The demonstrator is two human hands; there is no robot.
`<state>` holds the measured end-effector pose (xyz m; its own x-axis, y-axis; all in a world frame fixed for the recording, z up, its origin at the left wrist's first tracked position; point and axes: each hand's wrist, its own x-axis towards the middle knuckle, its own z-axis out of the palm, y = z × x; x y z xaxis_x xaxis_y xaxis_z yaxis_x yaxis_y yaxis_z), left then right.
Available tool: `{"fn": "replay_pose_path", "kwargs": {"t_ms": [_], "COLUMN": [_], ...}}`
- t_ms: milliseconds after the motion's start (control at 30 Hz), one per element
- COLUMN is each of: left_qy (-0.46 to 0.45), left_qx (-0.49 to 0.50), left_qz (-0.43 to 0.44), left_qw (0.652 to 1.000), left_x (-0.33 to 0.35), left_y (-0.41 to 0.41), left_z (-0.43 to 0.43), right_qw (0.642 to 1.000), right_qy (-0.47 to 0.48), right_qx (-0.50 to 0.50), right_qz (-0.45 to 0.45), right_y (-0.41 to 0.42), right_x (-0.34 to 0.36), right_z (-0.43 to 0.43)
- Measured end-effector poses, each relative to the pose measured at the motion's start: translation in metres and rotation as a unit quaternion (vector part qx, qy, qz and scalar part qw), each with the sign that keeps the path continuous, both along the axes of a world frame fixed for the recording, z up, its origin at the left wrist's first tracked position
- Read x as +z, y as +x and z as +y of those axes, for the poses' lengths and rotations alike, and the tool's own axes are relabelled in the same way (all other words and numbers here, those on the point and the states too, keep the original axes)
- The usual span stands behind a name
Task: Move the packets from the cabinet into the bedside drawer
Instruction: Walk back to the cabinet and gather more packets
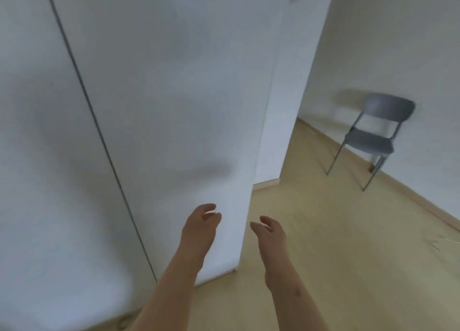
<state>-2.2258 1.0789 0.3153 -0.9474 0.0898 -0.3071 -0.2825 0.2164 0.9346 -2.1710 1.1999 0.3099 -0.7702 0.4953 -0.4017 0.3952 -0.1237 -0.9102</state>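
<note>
Cabinet (149,106) doors closed, fills left; its corner edge runs between my hands. Open floor (323,231) right, chair (375,136) far by wall. Left hand (199,228) near door, right hand (270,233) over floor, fingers (210,207) loosely curled, holding nothing.

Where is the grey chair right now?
In the head view, the grey chair stands at the right on the wooden floor, against the white wall, past the corner of the white cabinet.
</note>
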Motion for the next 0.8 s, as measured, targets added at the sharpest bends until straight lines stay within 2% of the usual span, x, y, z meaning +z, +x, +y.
{"fn": "replay_pose_path", "kwargs": {"t_ms": [133,300,467,633,800], "left_qy": [0.020,0.022,0.016,0.012,0.025], "left_qx": [-0.096,-0.226,-0.365,-0.464,-0.551], "left_qz": [0.011,0.012,0.041,0.050,0.049], "left_qw": [0.995,0.974,0.930,0.884,0.832], "left_x": [0.017,0.023,0.017,0.008,0.018], "left_y": [0.013,0.046,0.083,0.104,0.141], "left_z": [0.122,0.268,0.413,0.544,0.677], "right_qw": [0.992,0.962,0.913,0.875,0.821], "right_qy": [-0.001,-0.024,-0.033,-0.027,-0.015], "right_qx": [-0.124,-0.269,-0.405,-0.480,-0.567], "right_qz": [0.018,0.027,0.042,0.052,0.068], "right_y": [0.042,0.102,0.147,0.166,0.206], "right_x": [0.010,0.009,0.001,0.000,0.014], "right_z": [0.105,0.219,0.328,0.437,0.549]}}
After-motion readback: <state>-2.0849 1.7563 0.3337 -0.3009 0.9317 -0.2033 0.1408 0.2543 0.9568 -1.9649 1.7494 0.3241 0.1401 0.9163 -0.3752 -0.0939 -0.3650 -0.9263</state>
